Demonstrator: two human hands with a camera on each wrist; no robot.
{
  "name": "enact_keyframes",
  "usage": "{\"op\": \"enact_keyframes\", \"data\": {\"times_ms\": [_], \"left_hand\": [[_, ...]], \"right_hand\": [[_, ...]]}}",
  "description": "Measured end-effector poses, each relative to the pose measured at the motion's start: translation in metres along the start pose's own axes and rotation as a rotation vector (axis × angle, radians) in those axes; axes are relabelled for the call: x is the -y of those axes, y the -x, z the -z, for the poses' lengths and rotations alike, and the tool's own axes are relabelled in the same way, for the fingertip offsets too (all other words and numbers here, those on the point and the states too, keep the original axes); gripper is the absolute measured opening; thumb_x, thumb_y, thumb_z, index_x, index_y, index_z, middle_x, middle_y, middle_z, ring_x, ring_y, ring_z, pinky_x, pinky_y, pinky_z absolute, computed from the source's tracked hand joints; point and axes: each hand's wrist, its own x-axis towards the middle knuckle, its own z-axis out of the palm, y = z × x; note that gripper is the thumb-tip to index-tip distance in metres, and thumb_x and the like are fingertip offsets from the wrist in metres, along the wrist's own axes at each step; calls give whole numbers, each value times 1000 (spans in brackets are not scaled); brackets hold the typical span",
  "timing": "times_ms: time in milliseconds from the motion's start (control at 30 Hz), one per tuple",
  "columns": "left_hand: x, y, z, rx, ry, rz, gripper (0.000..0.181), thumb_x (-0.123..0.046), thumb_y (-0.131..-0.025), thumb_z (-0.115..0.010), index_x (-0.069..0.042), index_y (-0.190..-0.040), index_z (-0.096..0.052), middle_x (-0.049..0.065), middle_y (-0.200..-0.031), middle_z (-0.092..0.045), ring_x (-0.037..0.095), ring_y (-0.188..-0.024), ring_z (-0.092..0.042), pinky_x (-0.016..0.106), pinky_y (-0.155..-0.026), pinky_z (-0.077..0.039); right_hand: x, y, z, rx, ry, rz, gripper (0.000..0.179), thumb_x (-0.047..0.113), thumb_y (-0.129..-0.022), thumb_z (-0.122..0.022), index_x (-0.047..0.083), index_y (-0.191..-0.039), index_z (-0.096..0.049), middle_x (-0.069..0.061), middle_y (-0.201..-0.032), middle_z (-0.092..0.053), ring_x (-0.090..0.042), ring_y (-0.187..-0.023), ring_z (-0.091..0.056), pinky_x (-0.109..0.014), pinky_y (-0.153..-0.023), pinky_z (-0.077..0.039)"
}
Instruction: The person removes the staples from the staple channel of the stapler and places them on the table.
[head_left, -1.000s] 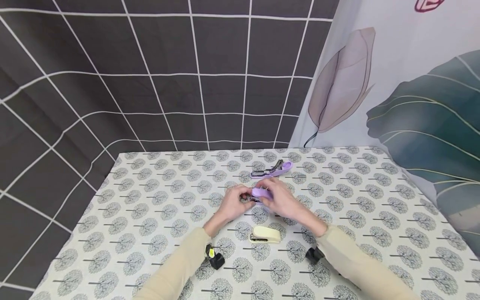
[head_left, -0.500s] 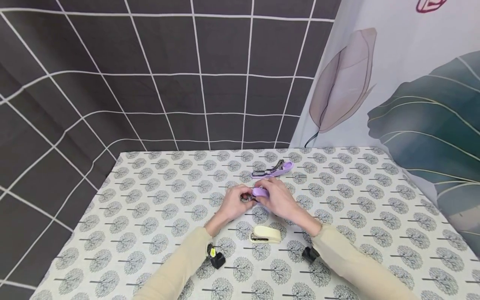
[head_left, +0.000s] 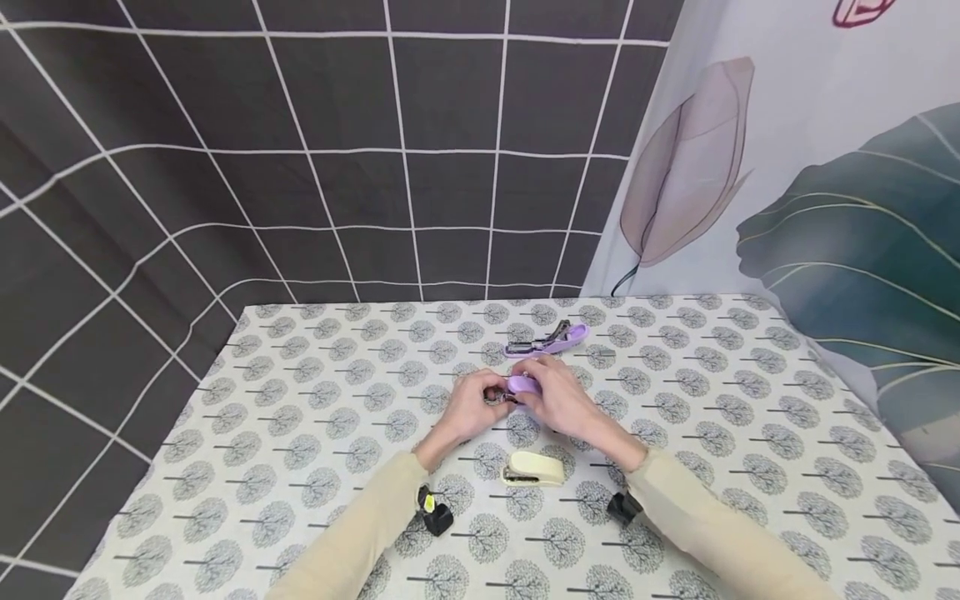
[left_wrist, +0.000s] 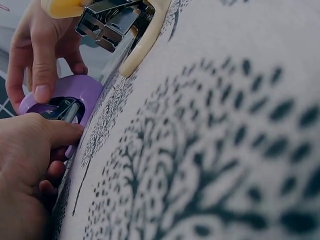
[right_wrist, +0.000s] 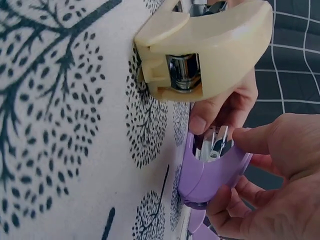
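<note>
cloth, dark with white grid lines, hangs behind left and middle of tree-print tablecloth. your left hand pinches left end of purple stapler, thumb against it. stapler sits between your two hands; cannot tell whether it touches tablecloth. cream stapler lies nearer you. second purple stapler lies just beyond your hands, metal part raised. your right hand grasps purple stapler's right end, fingers curled round. leaf-print curtain hangs far right.
</note>
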Motion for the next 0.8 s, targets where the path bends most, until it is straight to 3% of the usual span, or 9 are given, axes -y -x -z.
{"op": "enact_keyframes", "data": {"times_ms": [267,567,800], "left_hand": [[0,-1,-2,3,-8,22,26,-8,-78,-84,-5,-101,-74,-2,-86,-66,13,-77,-55,26,-71,-45],[-3,1,-2,-14,-2,-14,24,-7,-77,-84,-6,-99,-75,-1,-87,-68,12,-76,-56,26,-72,-45],[-1,1,-3,-21,-4,-19,23,-6,-77,-84,-6,-99,-75,2,-89,-69,13,-77,-56,26,-73,-45]], "right_hand": [[-12,5,14,-31,-109,37,28,-6,-84,-72,4,-107,-59,-8,-94,-62,-28,-87,-63,-45,-79,-54],[-29,16,23,-18,-186,62,30,-4,-90,-67,-5,-117,-54,-14,-103,-64,-31,-97,-64,-45,-89,-53],[-39,22,24,-19,-248,22,31,-6,-91,-63,-5,-120,-51,-21,-109,-62,-34,-93,-65,-35,-74,-58]]}}
